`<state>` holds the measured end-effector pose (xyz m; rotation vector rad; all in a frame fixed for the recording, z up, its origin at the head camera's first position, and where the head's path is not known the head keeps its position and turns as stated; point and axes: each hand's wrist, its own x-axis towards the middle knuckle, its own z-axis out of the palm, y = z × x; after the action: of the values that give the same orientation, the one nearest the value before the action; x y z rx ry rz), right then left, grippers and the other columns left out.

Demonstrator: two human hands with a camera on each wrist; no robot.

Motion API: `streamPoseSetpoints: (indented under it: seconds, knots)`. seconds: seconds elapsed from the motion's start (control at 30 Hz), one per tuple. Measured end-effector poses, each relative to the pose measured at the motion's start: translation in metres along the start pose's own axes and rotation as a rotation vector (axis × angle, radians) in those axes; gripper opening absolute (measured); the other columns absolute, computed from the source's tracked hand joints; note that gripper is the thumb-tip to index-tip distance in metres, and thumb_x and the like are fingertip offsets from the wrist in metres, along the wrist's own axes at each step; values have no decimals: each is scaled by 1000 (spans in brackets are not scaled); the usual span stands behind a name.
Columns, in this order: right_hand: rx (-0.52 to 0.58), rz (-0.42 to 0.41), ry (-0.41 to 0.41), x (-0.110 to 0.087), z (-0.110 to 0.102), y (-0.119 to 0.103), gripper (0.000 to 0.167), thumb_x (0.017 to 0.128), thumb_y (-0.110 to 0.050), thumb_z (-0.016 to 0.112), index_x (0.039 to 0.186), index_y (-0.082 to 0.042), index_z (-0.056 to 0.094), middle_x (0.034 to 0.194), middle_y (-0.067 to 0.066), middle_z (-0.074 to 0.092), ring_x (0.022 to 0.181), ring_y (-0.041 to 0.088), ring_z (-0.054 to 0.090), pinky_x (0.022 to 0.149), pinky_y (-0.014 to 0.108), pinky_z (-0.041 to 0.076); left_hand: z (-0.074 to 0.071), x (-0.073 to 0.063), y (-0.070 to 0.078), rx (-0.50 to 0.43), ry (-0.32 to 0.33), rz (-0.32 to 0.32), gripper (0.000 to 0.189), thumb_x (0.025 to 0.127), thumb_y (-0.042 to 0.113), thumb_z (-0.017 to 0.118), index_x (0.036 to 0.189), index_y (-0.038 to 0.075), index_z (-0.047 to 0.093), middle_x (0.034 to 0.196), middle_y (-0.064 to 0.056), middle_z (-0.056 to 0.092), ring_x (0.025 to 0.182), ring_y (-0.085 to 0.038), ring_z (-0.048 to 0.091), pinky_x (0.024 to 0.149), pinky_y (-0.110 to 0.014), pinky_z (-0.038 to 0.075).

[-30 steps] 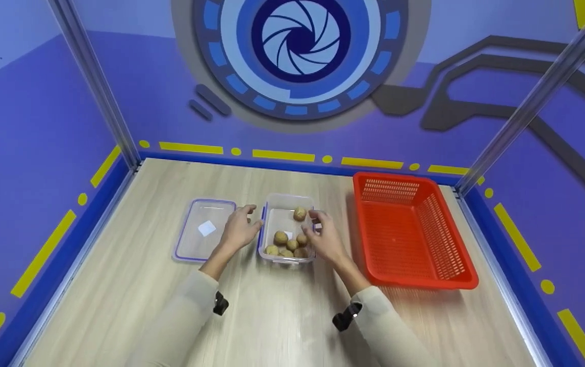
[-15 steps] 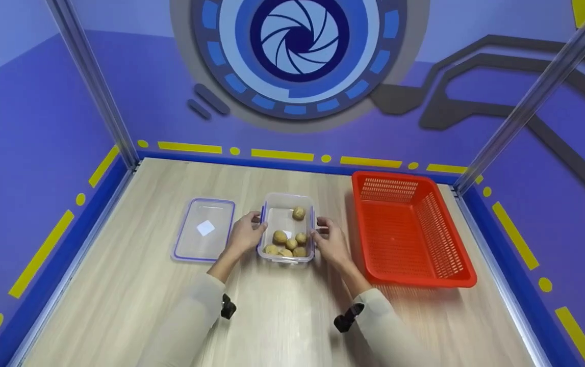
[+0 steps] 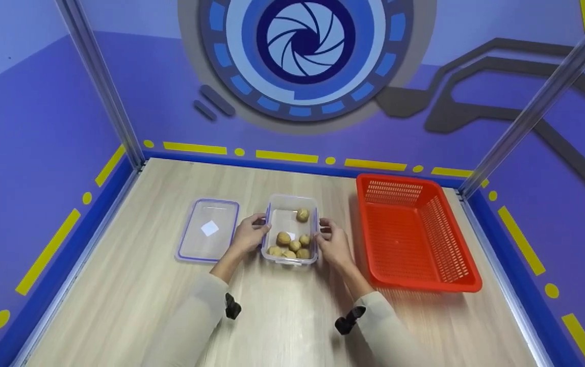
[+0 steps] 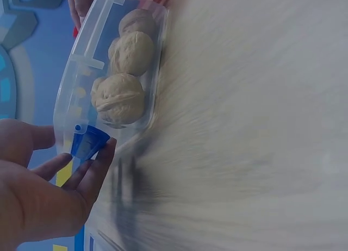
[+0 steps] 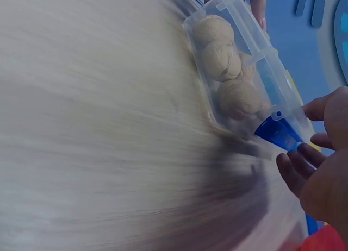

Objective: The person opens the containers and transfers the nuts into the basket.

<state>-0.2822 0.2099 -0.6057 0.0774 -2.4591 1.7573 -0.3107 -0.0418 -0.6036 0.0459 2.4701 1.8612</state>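
Observation:
A clear plastic food container [image 3: 281,220] with blue side latches stands uncovered on the table. Several walnuts [image 3: 283,238] lie inside, most of them at the near end and one at the far right. My left hand [image 3: 249,235] pinches the container's left side, thumb at the rim and fingers against the hanging blue latch [image 4: 88,143]. On the opposite side, my right hand [image 3: 335,247] has its thumb on the rim and its fingertips at the other blue latch [image 5: 278,132]. The clear lid [image 3: 221,214] with a blue seal lies flat to the left.
A red perforated plastic basket [image 3: 394,239] stands to the right of the container, nothing in it. Purple-blue panels [image 3: 32,168] with metal posts bound the wooden table [image 3: 272,316] at the back and both sides.
Both hands have come down to the container's sides, the left moving right and the right moving slightly lower. The walnuts, lid and basket keep their places.

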Motion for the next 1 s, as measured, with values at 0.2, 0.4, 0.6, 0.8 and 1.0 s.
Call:
streamPoseSetpoints:
  seconds: [0.2,0.4,0.6,0.8,1.0]
  knots:
    - [-125,-114,11,6,3,-16,52,92,4,74,140,10,57,133,26,57,121,42,58,104,53,53,1,1,0,-72,-7,-29,42,101,4,68,140,-10,61,128,-27,68,122,-42,66,105,-47,55]
    - [-145,-269,-90,13,18,-26,43,92,5,75,132,11,59,124,29,59,119,47,58,105,61,49,1,1,0,-112,-22,-49,42,101,4,67,140,-11,59,127,-27,68,122,-41,65,104,-46,55]
    - [-289,-309,-185,15,38,-35,40,92,-3,80,128,6,64,121,24,65,115,39,64,103,54,54,1,-1,-1,-111,-23,-56,43,101,4,67,141,-10,59,125,-26,69,119,-38,65,103,-46,55]
    - [-474,-357,-255,19,51,-35,39,93,-7,79,128,5,66,121,20,69,114,37,66,102,52,54,2,3,1,-95,-40,-38,42,102,3,65,140,-12,59,125,-26,69,118,-37,66,104,-48,54]
    - [-542,-415,-261,19,58,-26,32,92,-8,76,120,6,70,112,17,71,107,33,68,97,48,56,2,2,2,-67,-57,-9,40,102,1,64,139,-12,59,124,-27,69,120,-39,66,104,-49,54]
